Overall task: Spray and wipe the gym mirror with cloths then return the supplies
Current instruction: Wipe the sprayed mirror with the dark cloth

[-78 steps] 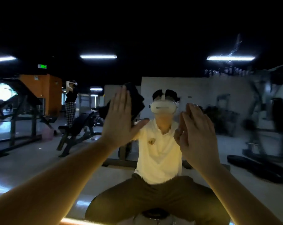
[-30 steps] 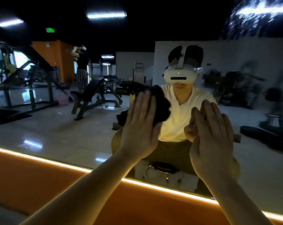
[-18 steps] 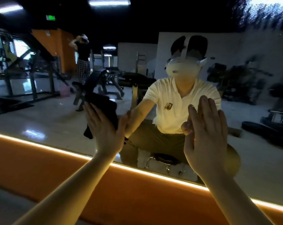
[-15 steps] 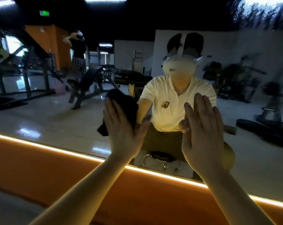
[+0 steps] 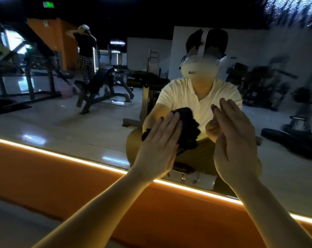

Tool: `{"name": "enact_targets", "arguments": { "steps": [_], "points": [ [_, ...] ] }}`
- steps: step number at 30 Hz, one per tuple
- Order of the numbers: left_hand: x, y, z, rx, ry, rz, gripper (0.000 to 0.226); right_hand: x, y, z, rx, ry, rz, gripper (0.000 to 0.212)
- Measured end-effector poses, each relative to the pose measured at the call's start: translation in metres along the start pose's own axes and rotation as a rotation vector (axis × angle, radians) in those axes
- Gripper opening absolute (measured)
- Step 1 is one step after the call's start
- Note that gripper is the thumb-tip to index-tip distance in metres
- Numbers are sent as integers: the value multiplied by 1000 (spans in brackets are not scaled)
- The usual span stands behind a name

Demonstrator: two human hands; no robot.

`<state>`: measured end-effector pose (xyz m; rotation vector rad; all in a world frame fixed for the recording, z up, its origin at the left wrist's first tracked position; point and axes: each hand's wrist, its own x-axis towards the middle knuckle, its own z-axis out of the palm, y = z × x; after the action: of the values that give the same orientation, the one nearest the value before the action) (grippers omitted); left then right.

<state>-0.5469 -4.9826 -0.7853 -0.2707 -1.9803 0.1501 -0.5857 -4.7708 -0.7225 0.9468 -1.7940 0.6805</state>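
Dim gym space shows in the wall mirror [image 5: 65, 111], which fills most of the frame above an orange wall band [image 5: 65, 179] edged by a glowing light strip [image 5: 58, 154]. Both bare forearms reach up from the bottom edge toward the glass at centre frame.

The left hand [image 5: 160, 147] lies flat against the mirror at centre, pressing a black cloth [image 5: 189, 126] onto the glass. Its grip is apart: the fingers are straight and close side by side, not curled round the fabric. The cloth bunches out past the fingertips and to the right of the palm.

The right hand [image 5: 235, 145] is held up just right of the cloth, palm toward the glass. Its grip is likewise apart, with the fingers straight and slightly fanned. Whether anything lies beneath this palm cannot be told, nor whether it touches the glass.

Behind the hands, the reflection shows the person in a cream polo shirt [image 5: 183, 97] and a white headset [image 5: 200, 68], seated on a low stool [image 5: 183, 168]. At left of the frame a dark weight bench [image 5: 98, 83] stands on the glossy floor. A second person [image 5: 85, 51] stands behind it at upper left, near a green exit sign [image 5: 48, 4]. Droplets [image 5: 291, 13] speckle the glass in the upper right corner.
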Motion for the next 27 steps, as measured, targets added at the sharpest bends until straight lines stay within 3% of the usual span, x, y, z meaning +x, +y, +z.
{"name": "enact_targets", "arguments": {
  "steps": [6,11,15,18,23,27],
  "points": [
    [-50,-84,-43,180,16,-286,55,-6,-27,18,-117,-6,-24,49],
    [-81,-131,-77,300,36,-518,55,-18,-44,32,-56,-71,-32,39],
    [-86,-99,-70,-114,-20,-511,52,-25,-42,28,-68,-108,-30,37],
    [-75,-53,-58,-291,-25,-433,45,-30,-35,21,-88,-140,-30,35],
    [-61,28,-23,-329,-182,-267,27,-34,-25,6,-101,-163,21,33],
    [-64,34,-15,-277,-277,-133,29,-35,-26,4,-123,-181,32,35]
  ]
}}
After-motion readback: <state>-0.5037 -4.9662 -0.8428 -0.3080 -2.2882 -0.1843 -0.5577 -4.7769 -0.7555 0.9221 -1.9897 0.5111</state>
